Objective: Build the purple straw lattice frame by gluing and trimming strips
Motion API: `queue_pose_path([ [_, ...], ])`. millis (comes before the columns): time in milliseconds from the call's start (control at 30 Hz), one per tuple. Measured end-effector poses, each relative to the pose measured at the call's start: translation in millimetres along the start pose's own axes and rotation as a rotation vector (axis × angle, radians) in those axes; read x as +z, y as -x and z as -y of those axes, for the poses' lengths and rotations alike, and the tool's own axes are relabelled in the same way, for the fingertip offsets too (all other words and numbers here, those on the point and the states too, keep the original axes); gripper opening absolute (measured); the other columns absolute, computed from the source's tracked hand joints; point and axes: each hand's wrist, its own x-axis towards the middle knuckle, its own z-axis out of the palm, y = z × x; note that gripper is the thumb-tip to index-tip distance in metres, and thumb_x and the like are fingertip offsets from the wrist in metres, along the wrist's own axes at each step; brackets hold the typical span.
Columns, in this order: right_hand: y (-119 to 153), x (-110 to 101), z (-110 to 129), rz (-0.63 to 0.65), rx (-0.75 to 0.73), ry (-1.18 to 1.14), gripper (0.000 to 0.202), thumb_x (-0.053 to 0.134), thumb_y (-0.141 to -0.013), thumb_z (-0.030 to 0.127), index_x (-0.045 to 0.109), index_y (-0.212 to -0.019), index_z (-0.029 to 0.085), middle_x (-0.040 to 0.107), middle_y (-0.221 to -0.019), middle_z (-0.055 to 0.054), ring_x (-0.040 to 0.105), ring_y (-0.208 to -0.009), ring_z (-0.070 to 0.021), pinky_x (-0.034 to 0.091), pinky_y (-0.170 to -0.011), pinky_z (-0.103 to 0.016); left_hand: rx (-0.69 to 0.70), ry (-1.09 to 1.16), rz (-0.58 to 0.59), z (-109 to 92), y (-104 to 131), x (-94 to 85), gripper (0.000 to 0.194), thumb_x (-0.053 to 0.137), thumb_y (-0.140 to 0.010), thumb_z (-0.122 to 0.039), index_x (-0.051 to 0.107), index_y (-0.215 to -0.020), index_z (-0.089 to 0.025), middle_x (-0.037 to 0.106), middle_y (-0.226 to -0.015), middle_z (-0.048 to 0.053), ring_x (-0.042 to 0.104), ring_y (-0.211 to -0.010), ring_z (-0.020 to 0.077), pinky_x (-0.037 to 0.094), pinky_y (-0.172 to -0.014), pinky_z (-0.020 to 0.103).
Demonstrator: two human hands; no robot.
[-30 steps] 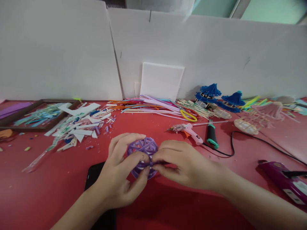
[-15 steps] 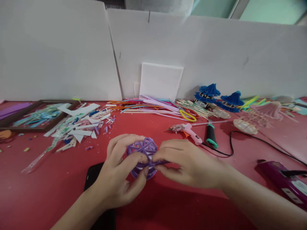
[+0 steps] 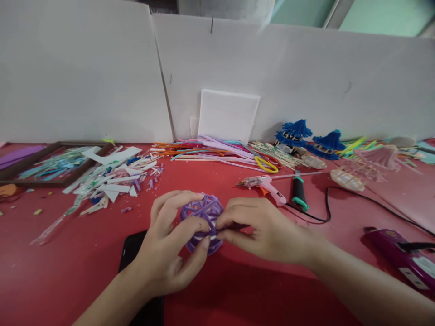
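Observation:
An openwork ball of purple pipe cleaners point(image 3: 207, 209) is held above the red table, in the lower middle of the view. My left hand point(image 3: 176, 235) grips it from the left, thumb and index finger pinching its near side and the other fingers curled over the top. At its right side my right hand point(image 3: 254, 228) pinches a dark purple pipe cleaner end point(image 3: 242, 226) between thumb and fingers, close against the ball. The fingertips hide part of the strands. Under my left wrist lies a black phone point(image 3: 133, 246).
A pink glue gun point(image 3: 273, 190) and a green-black handled tool point(image 3: 299, 192) lie right of the ball. Behind are yellow-handled scissors point(image 3: 267, 164) and pipe cleaners point(image 3: 217, 149). Paper scraps point(image 3: 117, 181) litter the left; a purple power strip point(image 3: 401, 253) sits at right.
My right hand has turned slightly, its thumb and fingers shifting along the dark pipe cleaner at the ball's side. The left hand and the ball stay almost where they were.

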Motion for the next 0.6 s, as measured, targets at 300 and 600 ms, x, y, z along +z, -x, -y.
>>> queue_pose_path([
  [300,1,8,-2,-0.074,-0.025,-0.021,0.008,0.063,-0.09,0.013,0.069,-0.088,0.017,0.072,-0.08,-0.003,0.063,-0.072,-0.0128,0.05,-0.067,-0.022,-0.036,0.006,-0.047,-4,4,6.8,0.018,0.059,-0.08,-0.01,0.059,-0.094,-0.022,0.05,-0.126,0.012,0.05,-0.114,0.0303,0.041,-0.099,0.052],
  [600,-2,7,-1,-0.067,-0.053,-0.033,0.007,0.064,-0.09,0.012,0.07,-0.087,0.014,0.07,-0.078,-0.004,0.061,-0.07,-0.0119,0.048,-0.065,-0.02,-0.058,-0.016,-0.028,-4,9,9.5,0.016,0.056,-0.082,-0.011,0.058,-0.096,-0.019,0.049,-0.13,0.014,0.047,-0.119,0.0327,0.038,-0.101,0.053],
])
